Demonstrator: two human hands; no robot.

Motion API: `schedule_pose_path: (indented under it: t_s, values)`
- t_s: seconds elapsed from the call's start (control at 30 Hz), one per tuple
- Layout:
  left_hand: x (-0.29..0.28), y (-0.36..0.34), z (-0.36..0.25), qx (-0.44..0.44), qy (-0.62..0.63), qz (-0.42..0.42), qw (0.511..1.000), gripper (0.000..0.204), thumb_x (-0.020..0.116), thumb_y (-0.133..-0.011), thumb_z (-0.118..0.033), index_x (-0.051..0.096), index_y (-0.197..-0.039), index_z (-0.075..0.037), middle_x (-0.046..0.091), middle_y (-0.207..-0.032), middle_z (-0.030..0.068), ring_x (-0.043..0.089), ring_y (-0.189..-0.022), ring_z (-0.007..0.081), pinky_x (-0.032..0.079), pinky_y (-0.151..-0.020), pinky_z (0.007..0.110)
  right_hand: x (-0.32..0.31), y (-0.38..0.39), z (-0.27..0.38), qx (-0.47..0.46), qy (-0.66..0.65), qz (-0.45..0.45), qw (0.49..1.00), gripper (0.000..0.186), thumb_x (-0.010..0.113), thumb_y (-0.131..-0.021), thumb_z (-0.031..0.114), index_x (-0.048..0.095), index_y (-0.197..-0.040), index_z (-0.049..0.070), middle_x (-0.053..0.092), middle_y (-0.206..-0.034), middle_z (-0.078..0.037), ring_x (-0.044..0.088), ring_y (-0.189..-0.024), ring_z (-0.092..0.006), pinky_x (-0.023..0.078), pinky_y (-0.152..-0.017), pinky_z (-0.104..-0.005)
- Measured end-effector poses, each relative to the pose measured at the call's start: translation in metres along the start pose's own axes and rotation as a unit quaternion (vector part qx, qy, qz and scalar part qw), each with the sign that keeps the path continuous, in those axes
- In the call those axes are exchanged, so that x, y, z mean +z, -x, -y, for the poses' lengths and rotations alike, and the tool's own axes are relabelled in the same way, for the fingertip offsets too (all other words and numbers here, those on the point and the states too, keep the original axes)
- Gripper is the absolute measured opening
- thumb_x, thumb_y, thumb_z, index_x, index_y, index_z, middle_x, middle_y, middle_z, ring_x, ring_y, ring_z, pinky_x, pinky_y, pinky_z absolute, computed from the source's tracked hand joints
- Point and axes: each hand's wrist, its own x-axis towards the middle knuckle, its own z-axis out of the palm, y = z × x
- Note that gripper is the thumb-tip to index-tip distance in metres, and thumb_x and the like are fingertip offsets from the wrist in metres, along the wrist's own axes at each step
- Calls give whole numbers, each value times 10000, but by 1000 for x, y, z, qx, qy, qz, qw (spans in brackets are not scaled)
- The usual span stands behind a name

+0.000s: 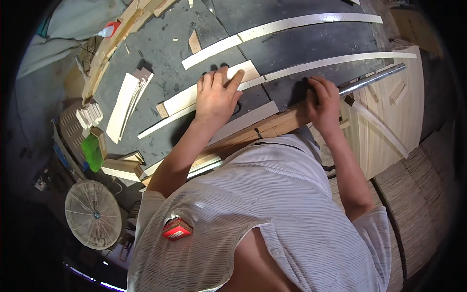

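My left hand lies over a flat pale wooden board on the dark tabletop. Its fingers reach across the board's far edge, and the thumb comes down on the near side. Along the board's near side runs a long, thin, slightly bowed white strip with small dots along it, passing beneath this hand. At the table's near edge, above the thick wooden rail, my right hand is curled. Anything between its fingers is hidden. A shiny metal bar extends to the right from beside it.
A second bowed white strip lies farther back. Stacked wooden slats sit at the left, near a green brush. A small wood offcut lies behind the board. Wooden panels stand to the right; a fan is lower left.
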Motion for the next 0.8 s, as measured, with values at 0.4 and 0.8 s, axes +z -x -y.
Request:
schedule_pose_path:
  t_s: [0.4,0.8]
  values:
    - [3,-3,-11,27,-61,-2,998,557,763,-960,-251,637,-1500,-193,573,-1427,209,550,-1234,391,469,-1057,516,6,7,-9,-9,20,-27,999,261,760,-806,69,740,-1062,115,730,-1055,-25,676,-908,-239,472,-786,-389]
    - [4,-1,-16,23,-98,22,995,539,720,-992,-274,622,-1511,-165,548,-1457,225,533,-1262,412,470,-1083,536,13,15,-15,-21,18,-70,997,206,751,-807,93,747,-1012,108,711,-1017,-46,682,-926,-242,487,-832,-388]
